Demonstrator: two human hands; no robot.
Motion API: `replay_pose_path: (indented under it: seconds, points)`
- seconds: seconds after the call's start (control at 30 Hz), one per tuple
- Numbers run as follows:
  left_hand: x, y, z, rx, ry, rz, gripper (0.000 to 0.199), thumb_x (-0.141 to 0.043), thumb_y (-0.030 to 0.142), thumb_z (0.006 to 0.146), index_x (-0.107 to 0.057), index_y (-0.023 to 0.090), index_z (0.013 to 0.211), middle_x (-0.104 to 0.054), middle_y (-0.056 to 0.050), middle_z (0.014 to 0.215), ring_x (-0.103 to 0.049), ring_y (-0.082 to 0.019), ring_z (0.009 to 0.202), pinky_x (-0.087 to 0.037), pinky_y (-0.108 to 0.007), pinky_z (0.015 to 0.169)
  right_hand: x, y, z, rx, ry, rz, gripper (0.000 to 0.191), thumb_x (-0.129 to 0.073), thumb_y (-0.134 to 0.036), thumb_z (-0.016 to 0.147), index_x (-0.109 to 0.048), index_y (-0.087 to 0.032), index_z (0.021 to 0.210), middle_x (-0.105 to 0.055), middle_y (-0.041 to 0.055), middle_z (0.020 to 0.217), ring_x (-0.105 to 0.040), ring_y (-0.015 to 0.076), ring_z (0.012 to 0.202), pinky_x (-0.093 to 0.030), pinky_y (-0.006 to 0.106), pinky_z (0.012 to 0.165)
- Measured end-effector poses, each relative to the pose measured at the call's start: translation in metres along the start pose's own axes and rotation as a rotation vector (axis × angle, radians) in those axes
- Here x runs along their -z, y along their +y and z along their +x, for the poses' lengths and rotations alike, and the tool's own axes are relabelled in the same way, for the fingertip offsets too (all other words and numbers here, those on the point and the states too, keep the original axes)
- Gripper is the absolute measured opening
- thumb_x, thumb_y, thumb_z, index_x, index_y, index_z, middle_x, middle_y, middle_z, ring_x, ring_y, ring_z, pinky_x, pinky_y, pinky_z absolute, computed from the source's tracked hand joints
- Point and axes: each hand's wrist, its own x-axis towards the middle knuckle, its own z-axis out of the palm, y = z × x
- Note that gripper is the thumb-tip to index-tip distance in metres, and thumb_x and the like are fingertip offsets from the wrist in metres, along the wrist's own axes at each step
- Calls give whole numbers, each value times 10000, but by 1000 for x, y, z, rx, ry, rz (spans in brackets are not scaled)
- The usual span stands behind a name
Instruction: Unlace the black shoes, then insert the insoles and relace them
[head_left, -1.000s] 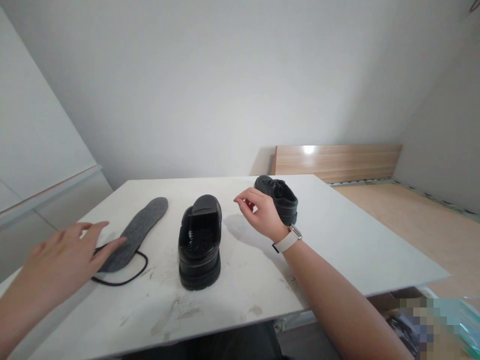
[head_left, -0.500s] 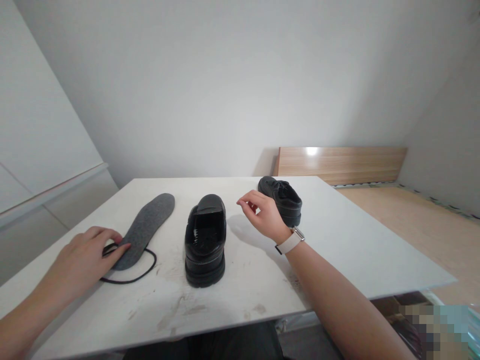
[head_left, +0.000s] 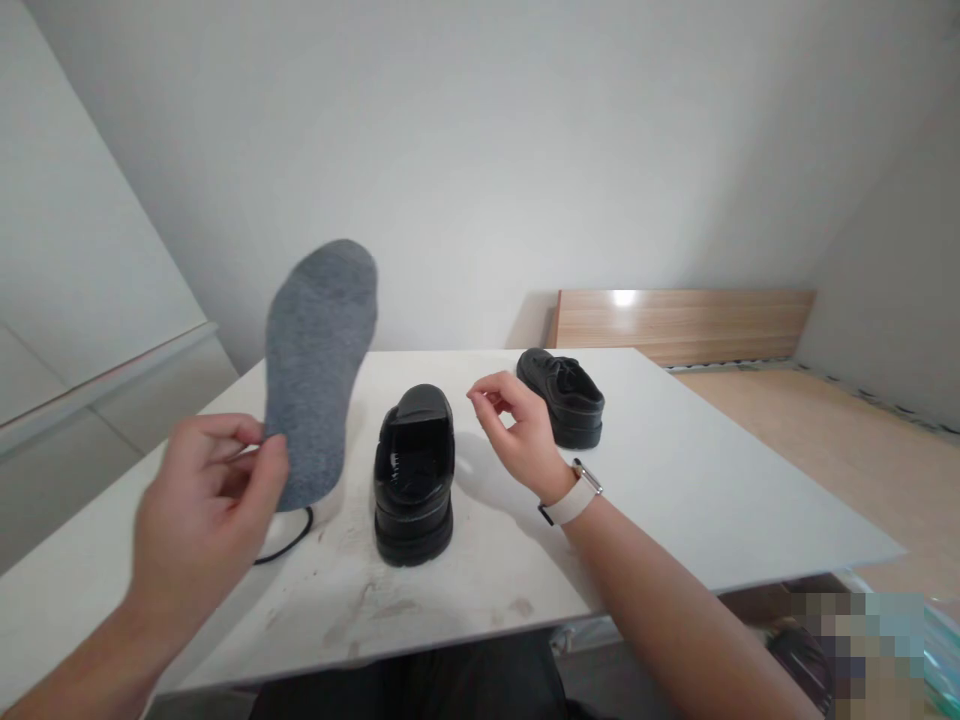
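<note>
My left hand point(head_left: 214, 500) pinches the heel edge of a grey felt insole point(head_left: 319, 360) between thumb and fingers. The insole is raised off the table, toe end up, its flat face toward me. Partly hidden behind that hand, a black shoelace point(head_left: 289, 548) lies on the tabletop. A black shoe point(head_left: 415, 520), its heel toward me and its opening without laces, stands between my hands. Above the table to its right is my right hand point(head_left: 517, 430), loosely curled with thumb and fingertips together and nothing visible in them. A light watch band circles that wrist.
The second black shoe point(head_left: 574, 405), laced, stands farther back just beyond my right hand. Everything rests on a white table point(head_left: 675, 490) with brown smudges near its front edge. A wooden board point(head_left: 682, 325) is beyond the table at the right, by the wall.
My left hand has lifted the insole from the table and tipped it upright, moving up and to the right. The shoelace stays on the table. My right hand has barely shifted.
</note>
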Motion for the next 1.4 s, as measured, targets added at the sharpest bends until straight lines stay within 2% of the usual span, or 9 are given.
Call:
replay_pose_path:
  seconds: [0.13,0.23,0.43,0.53,0.73,0.9,1.07,1.23,1.4]
  points:
    - [-27,53,-1,-172,-135,-254,138,-575,336,891,-471,250,923,-578,45,678,-579,-107,474,-392,-162,370,-25,-43,-6,-144,-22,204,361,-680,-393,891,-487,-246,1158,-572,77,1184,-614,182,981,-555,319,792]
    - [-39,71,-4,-355,-252,-327,106,-570,266,882,-480,248,936,-592,36,681,-608,-119,515,-463,-200,453,-37,-66,-7,-239,-13,213,455,-722,-436,844,-429,-253,1141,-574,63,1084,-601,200,951,-556,335,775]
    - [-49,62,10,-564,-597,-436,131,-515,332,966,-531,203,952,-625,-20,799,-609,-151,691,-503,-264,617,-31,-65,-5,-321,57,78,258,-661,-346,846,-445,-234,932,-545,4,810,-553,182,765,-477,315,662]
    - [-54,48,26,-618,-630,-394,194,-522,374,972,-581,192,997,-637,-63,935,-603,-192,873,-506,-319,787,-23,-54,-9,-404,45,29,159,-579,-260,825,-462,-219,925,-535,-15,789,-531,160,726,-432,296,657]
    - [-60,34,48,-565,-575,-253,308,-616,315,875,-585,194,1157,-608,-122,1241,-524,-286,1200,-414,-453,1058,-16,-54,-24,-479,-208,201,133,-408,-228,928,-532,-182,942,-627,16,860,-607,164,816,-449,306,758]
    - [-77,26,61,-416,-697,-117,242,-597,276,787,-692,202,997,-725,-96,1074,-653,-292,1029,-502,-389,917,-13,-67,-24,-366,-347,-59,143,-424,-141,916,-553,-183,961,-590,-6,825,-538,152,772,-370,277,707]
    - [-82,31,63,-205,-540,118,242,-541,312,807,-734,166,790,-751,-116,816,-684,-283,780,-466,-327,678,-4,-66,-17,-387,-412,-223,119,-454,-111,893,-539,-189,920,-547,-28,749,-496,140,690,-313,265,641]
    - [-82,30,52,-43,-495,-193,388,-531,469,824,-723,166,677,-658,-27,605,-610,-222,652,-398,-292,619,21,-85,-6,-338,-412,-353,131,-501,-113,893,-597,-167,964,-610,14,872,-540,141,768,-364,258,697]
    - [-91,26,37,78,-467,-514,358,-598,460,794,-626,158,604,-552,19,574,-501,-157,609,-363,-261,587,40,-134,0,-391,-752,-522,105,-564,-178,900,-669,-179,884,-651,26,880,-576,134,759,-381,258,696]
